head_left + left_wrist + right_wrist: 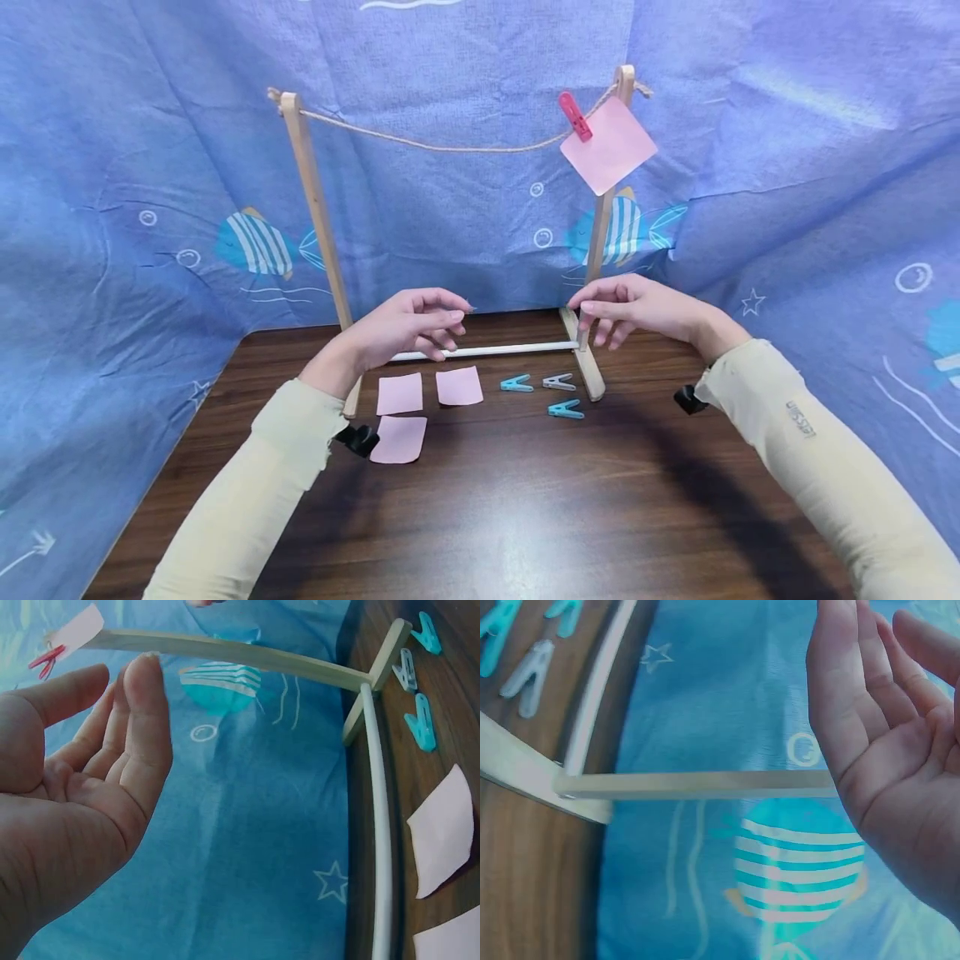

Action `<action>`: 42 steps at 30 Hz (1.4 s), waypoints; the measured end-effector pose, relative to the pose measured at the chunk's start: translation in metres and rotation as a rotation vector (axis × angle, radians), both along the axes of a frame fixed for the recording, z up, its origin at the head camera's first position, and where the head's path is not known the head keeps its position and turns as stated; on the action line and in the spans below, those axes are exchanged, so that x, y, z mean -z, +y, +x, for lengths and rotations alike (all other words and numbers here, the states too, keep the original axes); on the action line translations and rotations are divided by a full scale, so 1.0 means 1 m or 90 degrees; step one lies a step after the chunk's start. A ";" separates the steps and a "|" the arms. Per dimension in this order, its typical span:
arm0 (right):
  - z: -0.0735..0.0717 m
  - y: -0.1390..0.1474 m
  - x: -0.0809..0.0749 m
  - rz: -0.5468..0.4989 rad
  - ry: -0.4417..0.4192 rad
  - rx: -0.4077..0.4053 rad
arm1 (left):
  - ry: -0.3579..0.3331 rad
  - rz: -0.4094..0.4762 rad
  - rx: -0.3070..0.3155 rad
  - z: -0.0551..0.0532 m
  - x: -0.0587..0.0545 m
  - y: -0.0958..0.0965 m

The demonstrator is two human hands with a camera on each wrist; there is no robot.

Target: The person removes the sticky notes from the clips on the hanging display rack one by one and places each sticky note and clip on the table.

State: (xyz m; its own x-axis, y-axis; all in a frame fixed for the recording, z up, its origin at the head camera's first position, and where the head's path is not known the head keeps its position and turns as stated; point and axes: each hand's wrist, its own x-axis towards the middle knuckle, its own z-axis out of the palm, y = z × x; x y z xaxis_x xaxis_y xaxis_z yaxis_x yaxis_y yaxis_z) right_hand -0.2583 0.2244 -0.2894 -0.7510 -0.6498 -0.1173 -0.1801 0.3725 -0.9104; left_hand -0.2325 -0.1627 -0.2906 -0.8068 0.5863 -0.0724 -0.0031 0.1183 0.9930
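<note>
Head view: a person's left hand (416,322) and right hand (637,308) hover, fingers loosely bent; a red peg (575,116) holds a pink note (611,150) on a rope (465,150), three notes (459,387) and three pegs (559,409) on the table (510,500) below. Left wrist: thumb and fingers apart. Right wrist: likewise, before a post (705,784).

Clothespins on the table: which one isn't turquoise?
The grey clothespin, right-hand one of the rear pair; the front clothespin and rear-left clothespin are turquoise.
</note>
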 end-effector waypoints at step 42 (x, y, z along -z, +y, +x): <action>-0.003 -0.013 -0.131 -0.485 0.280 0.294 | -0.038 0.151 -0.126 -0.032 -0.086 0.059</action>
State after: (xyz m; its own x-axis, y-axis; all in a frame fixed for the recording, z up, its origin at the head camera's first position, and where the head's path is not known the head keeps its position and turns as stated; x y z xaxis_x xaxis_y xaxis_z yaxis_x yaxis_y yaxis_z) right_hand -0.2613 0.2112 -0.1584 -0.8257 -0.0689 0.5599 -0.5441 -0.1650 -0.8226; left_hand -0.2649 -0.1042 -0.2046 -0.9052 0.4250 -0.0030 -0.0618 -0.1246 0.9903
